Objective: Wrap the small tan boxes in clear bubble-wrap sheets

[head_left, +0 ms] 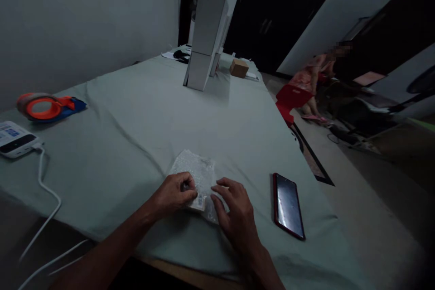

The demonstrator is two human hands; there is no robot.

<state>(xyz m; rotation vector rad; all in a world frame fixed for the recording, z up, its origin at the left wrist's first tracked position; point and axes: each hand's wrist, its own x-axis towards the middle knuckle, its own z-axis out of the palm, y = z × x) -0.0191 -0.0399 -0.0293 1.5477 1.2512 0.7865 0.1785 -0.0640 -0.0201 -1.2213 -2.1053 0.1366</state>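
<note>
In the head view, a clear bubble-wrap pouch lies flat near the table's front edge. At its near end shows a small flat item with a printed label, partly covered by my left hand. My left hand is closed, thumb and forefinger pinched on the left side of the bubble wrap by the label. My right hand has its fingers apart, the fingertips at the wrap's right edge. Whether they press on it I cannot tell. To the right of that hand lies a phone with a dark red case.
An orange tape dispenser and a white device with a cable are at the left. Tall white boxes and a small brown box stand farther back. A person sits by a red chair beyond the table.
</note>
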